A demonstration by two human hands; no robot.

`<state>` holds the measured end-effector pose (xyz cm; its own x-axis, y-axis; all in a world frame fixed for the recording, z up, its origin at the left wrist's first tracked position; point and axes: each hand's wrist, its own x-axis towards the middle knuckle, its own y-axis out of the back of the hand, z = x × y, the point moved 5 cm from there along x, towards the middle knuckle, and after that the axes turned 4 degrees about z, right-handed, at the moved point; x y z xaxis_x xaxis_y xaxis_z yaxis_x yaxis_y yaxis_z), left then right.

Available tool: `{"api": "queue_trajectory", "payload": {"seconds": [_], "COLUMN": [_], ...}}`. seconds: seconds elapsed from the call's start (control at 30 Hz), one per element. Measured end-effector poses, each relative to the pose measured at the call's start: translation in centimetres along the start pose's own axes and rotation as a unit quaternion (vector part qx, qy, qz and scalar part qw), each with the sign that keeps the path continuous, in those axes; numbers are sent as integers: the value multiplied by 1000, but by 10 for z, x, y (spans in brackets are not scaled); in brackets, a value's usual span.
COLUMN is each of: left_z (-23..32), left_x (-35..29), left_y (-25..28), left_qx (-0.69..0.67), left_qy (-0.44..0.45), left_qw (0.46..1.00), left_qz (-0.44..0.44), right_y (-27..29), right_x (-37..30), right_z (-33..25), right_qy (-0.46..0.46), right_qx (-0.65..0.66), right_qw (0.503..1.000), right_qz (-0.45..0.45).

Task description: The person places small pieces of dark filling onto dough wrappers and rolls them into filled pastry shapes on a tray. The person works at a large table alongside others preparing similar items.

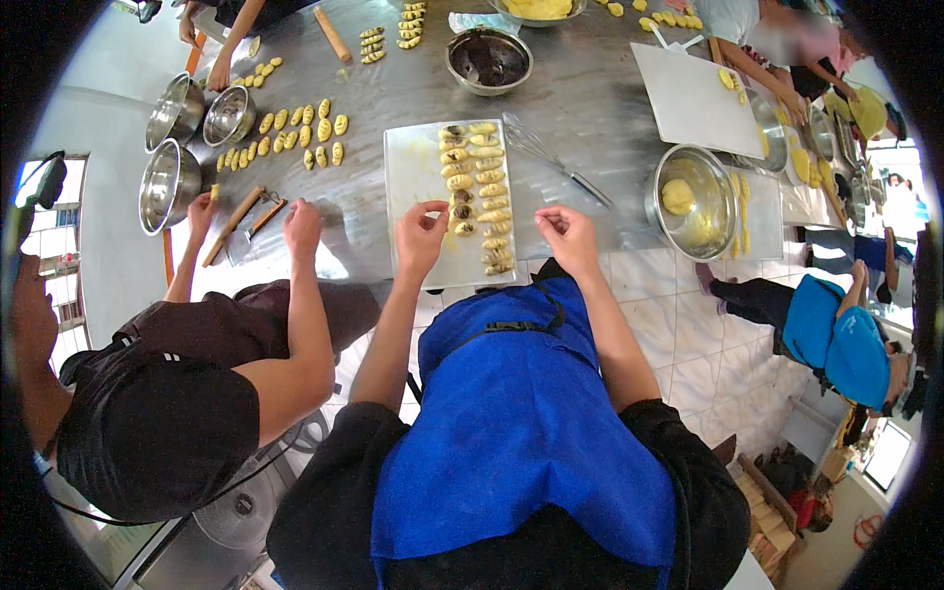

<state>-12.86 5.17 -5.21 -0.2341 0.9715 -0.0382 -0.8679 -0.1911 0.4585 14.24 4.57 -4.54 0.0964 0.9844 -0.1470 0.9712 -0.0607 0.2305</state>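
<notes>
Just beside dough rolls, left fingers, right fingers near tray

**Metal counter and the objects resting on its surface**

The counter has a smooth, grey, reflective top. Centre: a white tray, its long side running away from the viewer, extends to the near edge. Just beyond it stands a metal bowl of dark mixture; to the right, a wire whisk lies obliquely. Left: oval, scored dough pieces form loose rows near three steel basins, with a wooden rod nearer the edge. Far side: a rolling pin lies beside short columns of filled rolls. Right: a white board lies flat; nearer the viewer, a large mixing bowl partly hides a pale sheet.
</notes>
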Motion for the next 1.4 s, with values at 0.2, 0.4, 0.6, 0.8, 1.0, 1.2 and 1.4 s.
{"api": "queue_trajectory", "payload": {"seconds": [0.2,0.4,0.6,0.8,1.0,1.2,1.4], "left_z": [7,6,7,51,90,104,113], "left_x": [-10,-18,-26,-46,-46,-71,-103], "left_y": [-19,-34,-53,-102,-134,-152,-152], "left_qx": [-114,-96,-40,33,-11,6,-60], "left_qy": [50,79,114,-45,32,62,19], "left_qw": [991,989,991,998,999,998,998], "left_qz": [-48,-85,-56,-31,-18,-18,32], "right_y": [9,22,52,114,150,164,159], "right_x": [-4,-5,-2,-2,-8,-3,-4], "right_z": [10,18,14,10,31,32,24], "right_qy": [-16,-12,-14,25,-4,37,74], "right_qx": [5,10,7,-19,15,16,31], "right_qw": [1000,1000,999,999,1000,996,991], "right_qz": [-6,-19,-37,5,-19,-77,-111]}}
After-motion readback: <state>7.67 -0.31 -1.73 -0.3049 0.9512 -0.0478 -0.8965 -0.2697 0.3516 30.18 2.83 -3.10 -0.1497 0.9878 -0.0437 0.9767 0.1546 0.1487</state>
